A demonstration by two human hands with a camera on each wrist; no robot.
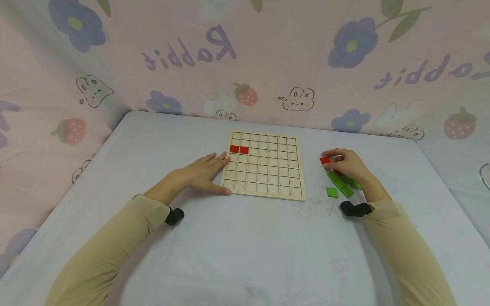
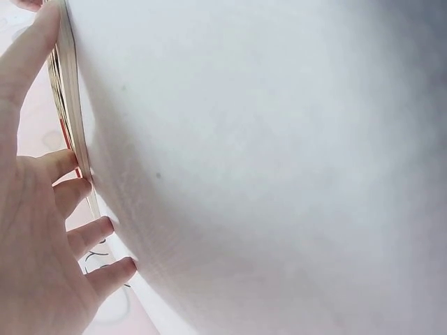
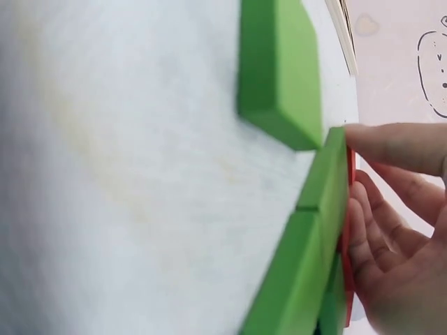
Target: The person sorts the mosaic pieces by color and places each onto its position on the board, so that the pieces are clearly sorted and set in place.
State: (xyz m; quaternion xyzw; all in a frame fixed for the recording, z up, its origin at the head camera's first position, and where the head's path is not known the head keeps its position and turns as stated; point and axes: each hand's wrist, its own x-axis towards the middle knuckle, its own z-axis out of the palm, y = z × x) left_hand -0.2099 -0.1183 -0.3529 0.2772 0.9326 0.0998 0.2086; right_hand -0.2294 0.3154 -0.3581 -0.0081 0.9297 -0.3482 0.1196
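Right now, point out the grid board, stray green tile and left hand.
Grid board [image 1: 263, 168]: head view, bare cell.
Stray green tile [image 1: 332, 192]: head view, top face.
Left hand [image 1: 203, 173]: head view, its back.

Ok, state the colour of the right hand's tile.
The tile is red, clearest in the head view.

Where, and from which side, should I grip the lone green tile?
Probably pinch the lone green tile by its near and far edges, toward their left ends, coming from the board side: it lies flat, with the pile just beyond and right of it.
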